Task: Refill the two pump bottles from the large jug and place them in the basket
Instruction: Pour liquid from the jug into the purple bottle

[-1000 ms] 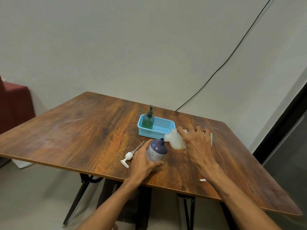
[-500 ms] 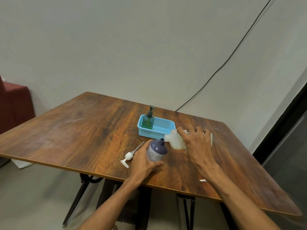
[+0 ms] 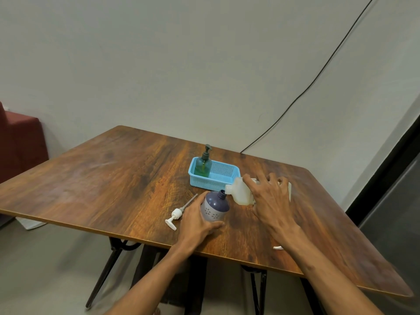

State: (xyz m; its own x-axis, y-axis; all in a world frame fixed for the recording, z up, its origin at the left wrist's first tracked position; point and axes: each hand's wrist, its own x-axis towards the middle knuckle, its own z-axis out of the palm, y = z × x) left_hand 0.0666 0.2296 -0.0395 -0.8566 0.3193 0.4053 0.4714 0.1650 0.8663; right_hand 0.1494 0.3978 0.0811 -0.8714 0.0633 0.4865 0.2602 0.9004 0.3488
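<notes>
– What's each hand got?

– The right hand (image 3: 271, 196) is wrapped over the top of the large jug (image 3: 241, 192), fingers spread across it, and holds it tipped on its side off the table (image 3: 102, 178). The spout points left, right at the open neck of the purple bottle (image 3: 215, 206). The left hand (image 3: 195, 220) is curled round that bottle from the left, thumb across the front near its base, keeping it upright on the wood.

– Spout touching the neck?

– Touching or just above; can't tell from here, and I can't make out any liquid either.

– How many bottles, then?

– Two pump bottles & one jug. The purple one is open, its pump off. The pump head (image 3: 176, 215) (white, w/ its long tube) lies flat on the table just left of the left hand. The green bottle (image 3: 203, 166) has its dark pump on and stands upright in the left end of the basket (image 3: 223, 176).

– One basket?

– One, blue, mesh sides, just behind the purple bottle and touching or nearly touching the jug's far side. The rest of it is empty.

– Anything else?

– One small white thing (image 3: 278, 247) near the front edge, half hidden by the right forearm; can't tell what it is. One black cable (image 3: 318, 76) runs down the wall behind the table.
</notes>
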